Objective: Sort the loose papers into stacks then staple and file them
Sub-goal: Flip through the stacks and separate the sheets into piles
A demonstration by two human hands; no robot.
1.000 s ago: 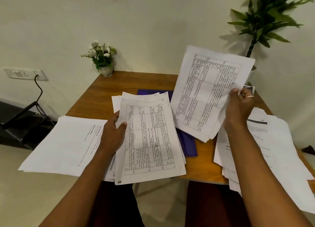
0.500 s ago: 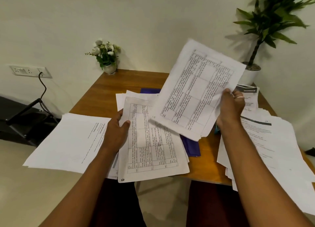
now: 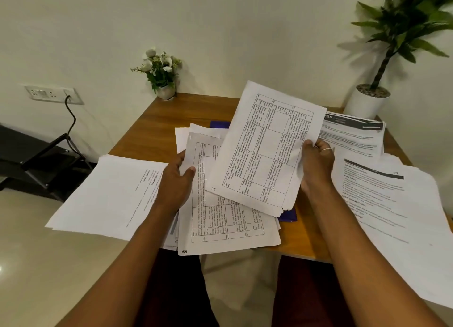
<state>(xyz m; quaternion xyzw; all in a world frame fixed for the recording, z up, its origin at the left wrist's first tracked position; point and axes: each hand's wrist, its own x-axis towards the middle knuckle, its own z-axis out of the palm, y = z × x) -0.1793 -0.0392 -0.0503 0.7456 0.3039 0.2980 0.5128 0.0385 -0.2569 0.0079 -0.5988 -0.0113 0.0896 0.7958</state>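
A brown wooden desk [image 3: 152, 130] carries a small white pot of flowers [image 3: 163, 81] at its far corner. A flat purple folder [image 3: 219, 124] lies under gridded white sheets [image 3: 220, 228]. A left stack of printed white paper [image 3: 110, 196] overhangs the edge, as does the right stack of printed white paper [image 3: 392, 216].

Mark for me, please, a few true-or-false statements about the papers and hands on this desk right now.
1. The right hand holds a white sheet printed with a table. True.
2. The left hand lies flat on the bare brown wooden desk. False: it grips the stack of table-printed papers by its left edge.
3. A purple folder shows from under the middle papers. True.
4. The small white pot of white flowers stands at the desk's near edge. False: it stands at the far left corner, by the wall.
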